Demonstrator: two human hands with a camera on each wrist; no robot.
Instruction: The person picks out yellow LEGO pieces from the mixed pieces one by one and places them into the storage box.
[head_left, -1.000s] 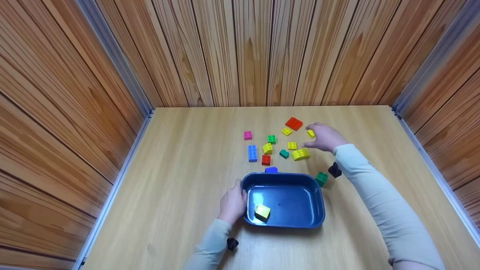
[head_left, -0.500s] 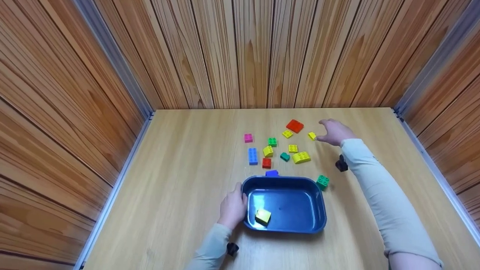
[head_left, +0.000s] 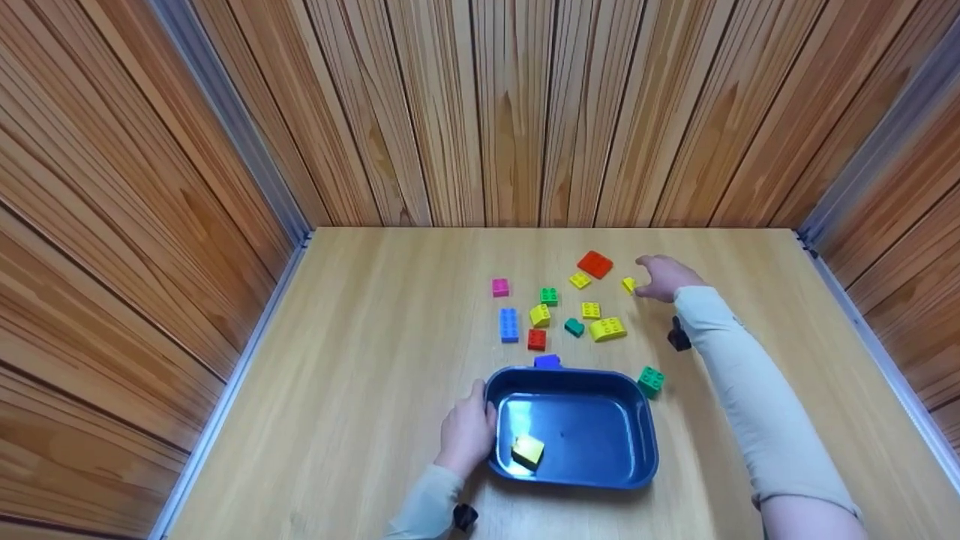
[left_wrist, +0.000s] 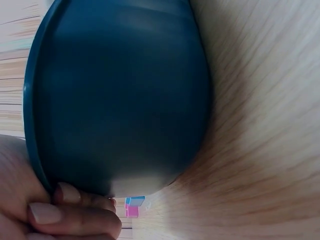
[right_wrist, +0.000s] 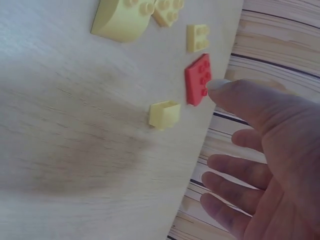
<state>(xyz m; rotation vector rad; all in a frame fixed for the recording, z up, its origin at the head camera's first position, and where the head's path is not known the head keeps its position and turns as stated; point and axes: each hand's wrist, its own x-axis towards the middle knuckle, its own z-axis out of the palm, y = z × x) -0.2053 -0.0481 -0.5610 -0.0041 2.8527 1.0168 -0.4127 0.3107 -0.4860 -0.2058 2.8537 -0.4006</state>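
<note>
My left hand (head_left: 466, 431) grips the left rim of a dark blue plastic tray (head_left: 645, 450), thumb over the wall and curled fingers outside it. One pale yellow brick (head_left: 528, 451) lies in the tray's lower left corner. At the back right my right hand (head_left: 667, 278) hovers with spread fingers, holding nothing. Nearest to it is a small yellow brick (head_left: 628, 284), lying on its side with its hollow showing in the right wrist view. A flat red brick (right_wrist: 199, 80) appears beyond the thumb there.
Several toy bricks lie scattered behind the tray, among them a pink brick (head_left: 500, 287), a blue brick (head_left: 509, 325) and a curved yellow brick (head_left: 607, 328). A green brick (head_left: 651, 382) stands by the tray's right corner. Wooden walls enclose the table.
My right hand moved rightward off the small yellow brick, then came slightly back toward it. The left hand keeps its grip on the tray. The whole head view has shifted a little downward.
</note>
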